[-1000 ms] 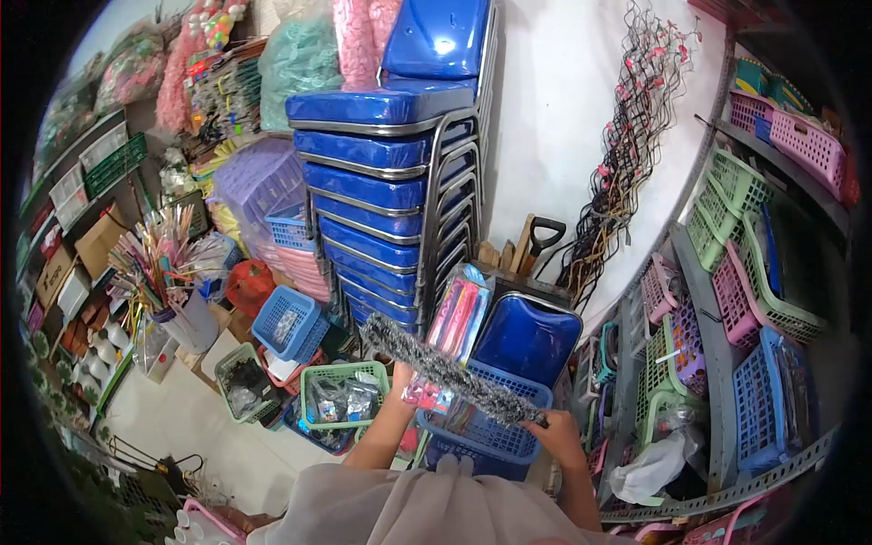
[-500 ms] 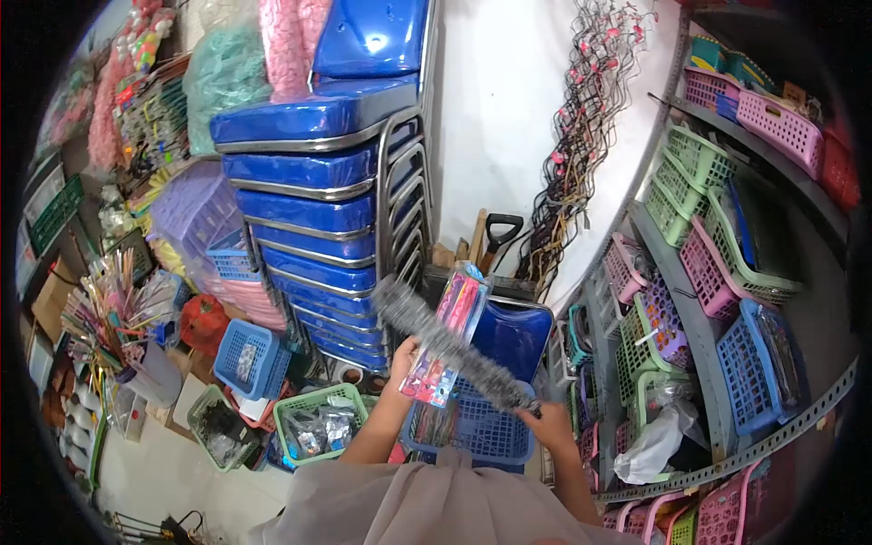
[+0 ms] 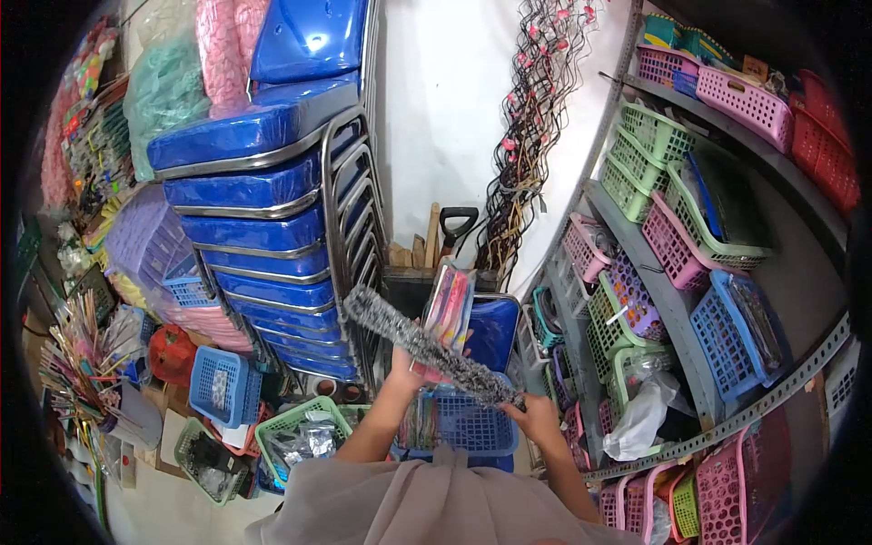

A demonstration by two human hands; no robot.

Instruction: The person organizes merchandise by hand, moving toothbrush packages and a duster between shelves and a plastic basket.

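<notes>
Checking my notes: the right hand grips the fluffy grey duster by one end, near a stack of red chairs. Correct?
Not quite: the head view shows the stacked chairs are blue, not red. The right hand does grip the fluffy grey duster by one end.

Stacked chairs (image 3: 254,209) are standing left of a wall (image 3: 445,118), with small baskets (image 3: 222,386) sitting before them. Right of the wall, shelves (image 3: 677,318) are holding more baskets (image 3: 727,331), while a spade handle (image 3: 458,223) is leaning against the wall.
</notes>
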